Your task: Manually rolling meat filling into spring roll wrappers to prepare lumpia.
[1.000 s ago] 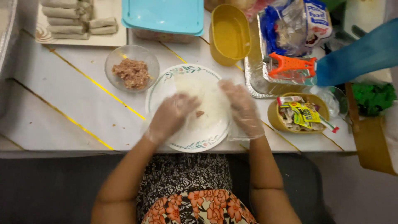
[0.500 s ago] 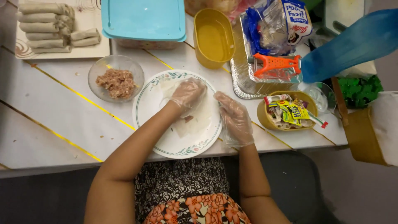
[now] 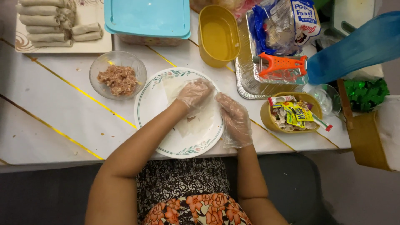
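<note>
A white wrapper (image 3: 192, 121) is spread on a round plate (image 3: 154, 110) with a leaf-patterned rim, which is set at the near edge of the table (image 3: 62, 108), about midway along it. Both hands are covered by clear plastic gloves. The left hand (image 3: 195, 93) is laid on the far part of the wrapper, its fingers curled down and pressed against the sheet; whether a fold is pinched under them cannot be told. The right hand (image 3: 235, 118) is placed at the right rim of the plate, fingers loosely together and bent toward the wrapper's right edge, with nothing seen to be gripped.

Just left of the plate, toward the far side, a glass bowl (image 3: 104, 66) of minced filling (image 3: 118, 79) is found. At the far left corner a tray (image 3: 62, 45) is stacked with finished rolls (image 3: 46, 21). A turquoise-lidded box (image 3: 148, 16) is set at the far edge, beside it a yellow oval tub (image 3: 216, 35). Further right a foil pan (image 3: 246, 79) is filled with packets, and an orange tool (image 3: 281, 64) is laid across it. Near the right edge a yellow bowl (image 3: 266, 116) is crowded with sachets (image 3: 296, 112), and a small glass dish (image 3: 327, 98) is placed just behind it.
</note>
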